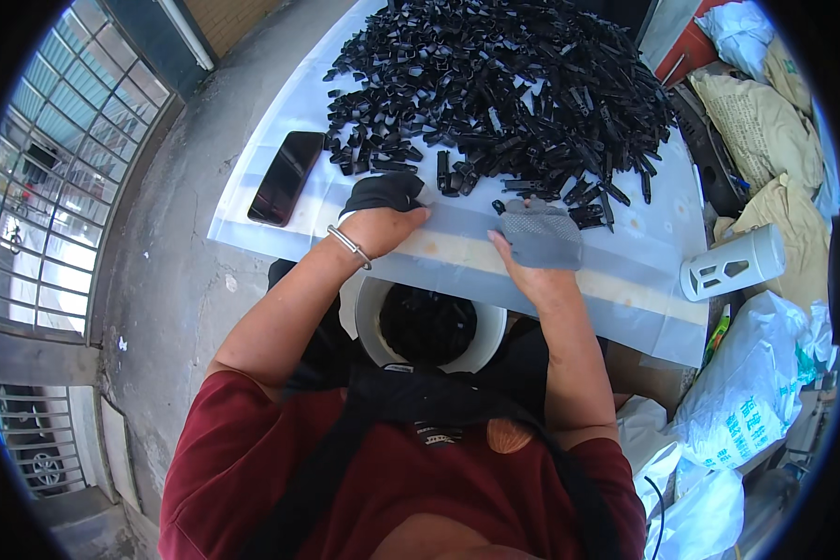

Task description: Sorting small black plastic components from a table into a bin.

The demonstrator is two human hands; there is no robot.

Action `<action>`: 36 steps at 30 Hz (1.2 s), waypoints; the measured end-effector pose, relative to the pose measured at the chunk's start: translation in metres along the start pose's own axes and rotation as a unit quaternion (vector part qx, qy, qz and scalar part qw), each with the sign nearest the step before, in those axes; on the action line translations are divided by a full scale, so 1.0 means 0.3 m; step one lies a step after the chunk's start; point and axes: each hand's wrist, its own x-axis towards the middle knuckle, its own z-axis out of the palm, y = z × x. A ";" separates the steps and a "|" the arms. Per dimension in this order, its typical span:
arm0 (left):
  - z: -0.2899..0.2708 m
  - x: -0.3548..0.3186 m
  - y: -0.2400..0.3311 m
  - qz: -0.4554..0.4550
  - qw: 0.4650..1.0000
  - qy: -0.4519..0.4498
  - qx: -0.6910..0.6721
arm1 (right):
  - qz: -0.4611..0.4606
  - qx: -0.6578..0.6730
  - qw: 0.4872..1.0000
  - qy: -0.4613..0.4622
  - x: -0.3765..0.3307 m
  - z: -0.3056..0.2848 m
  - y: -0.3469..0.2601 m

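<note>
A big heap of small black plastic parts (504, 84) covers the far half of a table (457, 257) under a clear plastic sheet. My left hand (383, 213), in a partial black glove with a metal bracelet at the wrist, rests at the near edge of the heap, fingers curled over parts. My right hand (537, 238), in a grey partial glove, lies palm down beside loose parts; whether it holds one I cannot see. A white bucket (483, 345) holding black parts stands below the table edge between my knees.
A black phone (287, 177) lies at the table's left. A white cut-out cylinder (733, 263) lies on its side at the right edge. Filled sacks and white bags (761, 121) crowd the right side. Concrete floor and a metal gate are on the left.
</note>
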 end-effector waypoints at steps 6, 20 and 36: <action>-0.001 -0.081 0.103 -0.118 0.951 -0.087 -0.271 | -0.078 0.096 0.992 0.012 -0.032 0.022 -0.047; 0.029 -0.129 0.050 -0.198 0.883 -0.077 -0.419 | -0.003 0.108 0.990 -0.095 -0.060 -0.044 -0.119; -0.036 -0.178 0.115 -0.171 0.861 -0.096 -0.470 | -0.103 0.358 0.928 -0.008 -0.010 -0.036 -0.179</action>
